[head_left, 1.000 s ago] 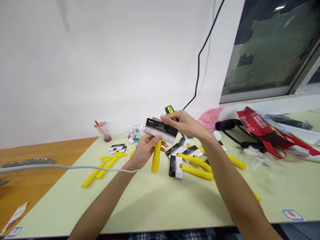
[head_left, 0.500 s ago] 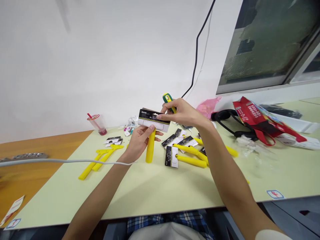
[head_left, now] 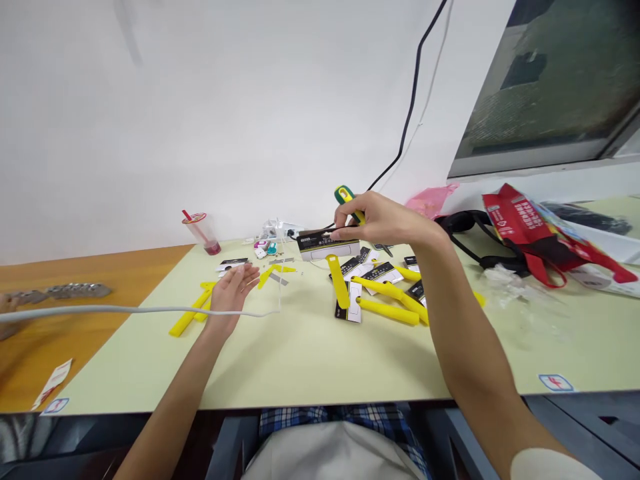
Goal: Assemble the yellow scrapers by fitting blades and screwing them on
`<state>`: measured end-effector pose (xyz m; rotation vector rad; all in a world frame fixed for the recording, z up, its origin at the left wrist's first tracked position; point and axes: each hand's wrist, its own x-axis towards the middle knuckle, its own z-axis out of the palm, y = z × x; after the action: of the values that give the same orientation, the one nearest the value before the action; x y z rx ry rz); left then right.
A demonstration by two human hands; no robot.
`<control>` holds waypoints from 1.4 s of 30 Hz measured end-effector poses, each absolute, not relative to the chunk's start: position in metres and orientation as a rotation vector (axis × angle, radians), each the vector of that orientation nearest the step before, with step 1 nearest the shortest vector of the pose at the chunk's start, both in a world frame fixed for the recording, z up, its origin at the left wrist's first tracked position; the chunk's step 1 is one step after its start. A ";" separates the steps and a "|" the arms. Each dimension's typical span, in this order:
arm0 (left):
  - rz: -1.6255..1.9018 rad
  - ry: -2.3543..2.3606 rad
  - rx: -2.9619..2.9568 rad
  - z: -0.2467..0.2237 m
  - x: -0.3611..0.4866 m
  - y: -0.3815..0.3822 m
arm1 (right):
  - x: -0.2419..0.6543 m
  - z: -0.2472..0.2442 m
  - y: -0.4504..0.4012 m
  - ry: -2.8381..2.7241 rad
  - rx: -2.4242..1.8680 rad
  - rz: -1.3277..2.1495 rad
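Note:
Between the thumb and fingers of my right hand (head_left: 387, 217) is a black-and-white header card (head_left: 327, 248), raised above the table. A yellow plastic handle-like piece (head_left: 339, 283) hangs below the card, its upper end at the card's lower edge. The same hand also holds a green-and-yellow tool (head_left: 345, 195), whose far end is hidden by the fingers. My left hand (head_left: 231, 297) is open and holds nothing, over the table beside loose yellow pieces (head_left: 187, 319). Carded yellow pieces (head_left: 390, 311) lie in a pile below my right hand.
Blank cards (head_left: 233, 264) and a cup with a red straw (head_left: 203, 233) stand at the back left. A thin white cable (head_left: 150, 309) crosses the view near my left wrist. On the right are black headphones (head_left: 467, 233), a red bag (head_left: 520, 230) and clear plastic wrap (head_left: 510, 287).
My left hand has let go of the yellow piece and moved left, opening. My right hand keeps the card, now further right, with the yellow piece hanging from it.

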<state>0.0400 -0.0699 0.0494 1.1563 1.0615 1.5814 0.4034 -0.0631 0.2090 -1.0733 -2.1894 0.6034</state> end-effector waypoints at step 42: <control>0.320 2.131 2.183 0.012 -0.059 -0.011 | 0.284 0.015 -0.076 -2.094 -1.184 1.145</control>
<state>-0.0590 -0.0113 0.0122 2.1835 2.1309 0.3204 0.2843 -0.0761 0.0151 -1.1839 -2.0938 1.1451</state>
